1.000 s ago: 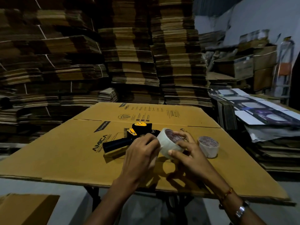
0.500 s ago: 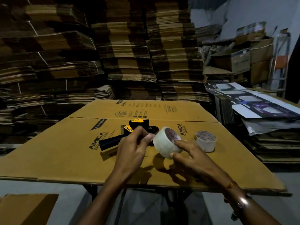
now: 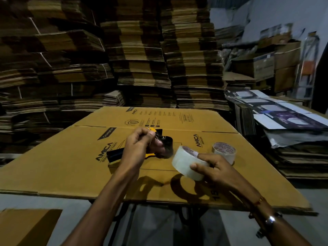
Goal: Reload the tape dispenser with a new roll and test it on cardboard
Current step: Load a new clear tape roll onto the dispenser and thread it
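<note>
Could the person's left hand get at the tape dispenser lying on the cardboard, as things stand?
Probably yes: the left hand is raised just in front of the tape dispenser, nothing solid between them. It seems to pinch a tape end, which it might first release.

The tape dispenser [image 3: 159,144] lies on the flattened cardboard sheet [image 3: 62,166], near its middle. A spare roll [image 3: 225,151] sits to its right, toward the right edge. Cardboard stacks [image 3: 138,59] rise behind the far edge.

Cardboard sheet [image 3: 71,166] bearing dispenser [image 3: 166,144] (1 spare roll [image 3: 225,151])
</note>
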A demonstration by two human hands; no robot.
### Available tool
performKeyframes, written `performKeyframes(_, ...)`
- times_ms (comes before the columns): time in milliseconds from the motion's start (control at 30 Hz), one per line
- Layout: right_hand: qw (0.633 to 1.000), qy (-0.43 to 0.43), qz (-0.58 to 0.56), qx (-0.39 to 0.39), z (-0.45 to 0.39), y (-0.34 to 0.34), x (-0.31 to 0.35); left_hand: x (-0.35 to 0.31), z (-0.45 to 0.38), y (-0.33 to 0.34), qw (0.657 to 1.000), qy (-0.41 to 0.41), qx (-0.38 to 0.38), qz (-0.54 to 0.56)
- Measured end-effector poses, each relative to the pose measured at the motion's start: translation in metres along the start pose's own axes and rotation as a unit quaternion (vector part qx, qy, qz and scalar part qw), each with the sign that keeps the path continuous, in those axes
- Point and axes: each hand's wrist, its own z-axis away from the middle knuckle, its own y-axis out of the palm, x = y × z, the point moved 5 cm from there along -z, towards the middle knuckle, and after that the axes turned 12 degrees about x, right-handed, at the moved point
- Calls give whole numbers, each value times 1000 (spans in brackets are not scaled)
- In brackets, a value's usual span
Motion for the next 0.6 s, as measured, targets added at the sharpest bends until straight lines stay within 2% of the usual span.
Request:
performKeyframes(67,999,-1,-43,3,4,0,-3,-2,-2,-9,1000,5,-19,-11)
performKeyframes(333,998,22,-48,-15,3,1,0,-4,1,-11,1000,5,-9,-30)
performKeyframes(600,999,8,33,-41,-6,-2,12,-11,12,7,995,55,30,-77)
